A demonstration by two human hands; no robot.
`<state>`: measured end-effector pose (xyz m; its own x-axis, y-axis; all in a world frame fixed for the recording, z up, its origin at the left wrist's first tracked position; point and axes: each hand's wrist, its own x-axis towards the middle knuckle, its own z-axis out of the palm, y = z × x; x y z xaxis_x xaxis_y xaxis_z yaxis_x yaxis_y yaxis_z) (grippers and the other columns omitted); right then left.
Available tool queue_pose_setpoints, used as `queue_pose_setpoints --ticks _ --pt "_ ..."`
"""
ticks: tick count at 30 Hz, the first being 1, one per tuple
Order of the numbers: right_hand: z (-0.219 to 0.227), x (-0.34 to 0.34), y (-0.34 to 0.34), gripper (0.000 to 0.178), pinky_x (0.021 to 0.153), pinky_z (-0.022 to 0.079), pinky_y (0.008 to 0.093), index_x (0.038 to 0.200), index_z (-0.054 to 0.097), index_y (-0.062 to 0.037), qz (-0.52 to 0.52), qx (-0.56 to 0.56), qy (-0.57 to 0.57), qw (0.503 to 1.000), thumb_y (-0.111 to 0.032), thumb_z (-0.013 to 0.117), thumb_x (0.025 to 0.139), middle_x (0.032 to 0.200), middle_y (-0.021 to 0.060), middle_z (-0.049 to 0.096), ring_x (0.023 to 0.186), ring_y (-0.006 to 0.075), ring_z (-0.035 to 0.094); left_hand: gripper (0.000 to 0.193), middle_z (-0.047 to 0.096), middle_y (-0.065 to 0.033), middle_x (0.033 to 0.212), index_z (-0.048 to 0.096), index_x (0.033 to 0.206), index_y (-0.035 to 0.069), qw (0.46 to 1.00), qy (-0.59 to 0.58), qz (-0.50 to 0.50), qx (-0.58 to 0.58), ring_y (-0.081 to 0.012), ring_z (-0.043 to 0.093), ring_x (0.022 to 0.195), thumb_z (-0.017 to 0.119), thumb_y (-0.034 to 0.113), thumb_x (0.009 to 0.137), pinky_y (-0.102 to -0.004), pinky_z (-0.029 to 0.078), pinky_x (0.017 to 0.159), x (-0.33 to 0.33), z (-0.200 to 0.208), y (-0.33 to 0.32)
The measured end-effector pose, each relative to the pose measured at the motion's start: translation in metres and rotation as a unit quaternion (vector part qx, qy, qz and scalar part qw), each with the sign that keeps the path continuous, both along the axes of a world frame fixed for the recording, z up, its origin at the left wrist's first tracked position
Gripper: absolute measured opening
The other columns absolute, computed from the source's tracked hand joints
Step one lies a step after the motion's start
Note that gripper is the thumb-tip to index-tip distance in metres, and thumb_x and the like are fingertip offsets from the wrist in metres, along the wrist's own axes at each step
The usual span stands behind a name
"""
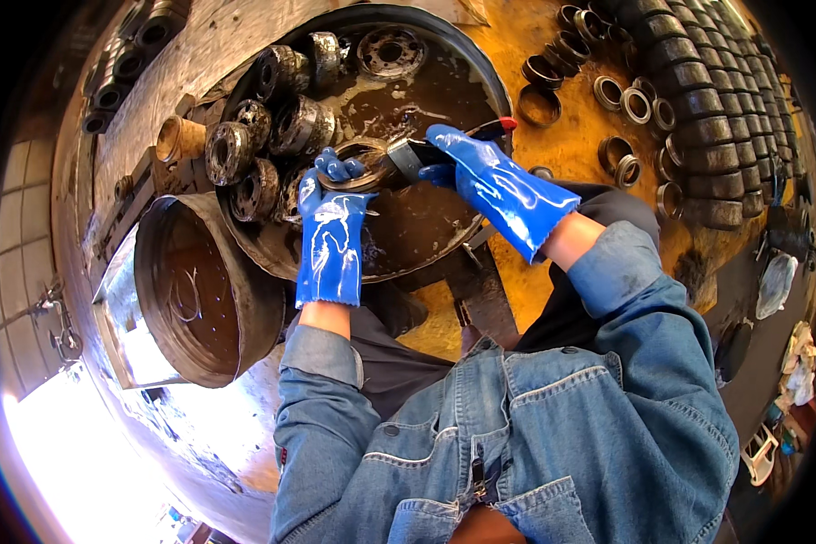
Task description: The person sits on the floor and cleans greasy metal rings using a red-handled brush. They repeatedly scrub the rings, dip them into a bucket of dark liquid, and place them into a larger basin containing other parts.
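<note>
My left hand, in a wet blue rubber glove, has its fingers closed around a round metal ring above a wide round basin of dark liquid. With my right hand, gloved the same, I grip a wide brush that has a metal band and a red-tipped handle. The brush's dark bristles reach to the ring's inner side, and appear to touch it. Several greasy, hub-like metal parts are heaped at the basin's left. Another round part with holes lies at its far side.
A large open drum with dark liquid stands left of the basin. A rusty cup-shaped part sits beside the heap. Loose metal rings are scattered on the floor at right, before stacked rows of dark cylindrical parts.
</note>
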<state>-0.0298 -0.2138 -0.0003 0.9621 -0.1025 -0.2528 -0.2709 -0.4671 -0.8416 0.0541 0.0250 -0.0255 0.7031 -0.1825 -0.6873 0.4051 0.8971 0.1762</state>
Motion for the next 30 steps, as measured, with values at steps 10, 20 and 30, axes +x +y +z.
queue_pose_setpoints --ticks 10,20,30 --pt "-0.009 0.012 -0.01 0.021 0.091 0.051 0.0407 0.117 0.06 -0.0125 -0.049 0.015 -0.031 0.998 -0.013 0.051 0.099 0.094 0.0237 0.068 0.098 0.0396 0.066 0.019 0.049 0.0114 0.053 0.064 0.083 0.012 0.951 -0.047 -0.185 -0.244 -0.0078 0.044 0.048 0.054 0.019 0.098 -0.0331 0.046 0.064 -0.013 -0.018 0.009" --pt "0.005 0.001 -0.028 0.025 0.083 0.054 0.0408 0.123 0.059 -0.0115 0.067 -0.143 -0.13 0.979 -0.007 0.052 0.099 0.096 0.0215 0.07 0.09 0.0379 0.069 0.046 0.038 0.0078 0.042 0.06 0.076 0.011 0.941 -0.161 -0.279 -0.101 -0.012 0.033 0.037 0.044 0.045 0.103 -0.0324 0.042 0.057 -0.017 -0.002 0.006" --pt "0.031 0.055 -0.01 0.031 0.053 0.054 0.0257 0.1 0.074 0.0008 -0.254 0.364 0.102 0.89 -0.028 0.071 0.09 0.086 0.0135 0.074 0.062 0.0158 0.069 0.047 0.045 0.0073 0.044 0.061 0.078 0.01 0.927 -0.226 -0.281 -0.102 -0.0116 0.033 0.036 0.043 0.046 0.103 -0.0327 0.044 0.061 -0.01 -0.012 0.004"
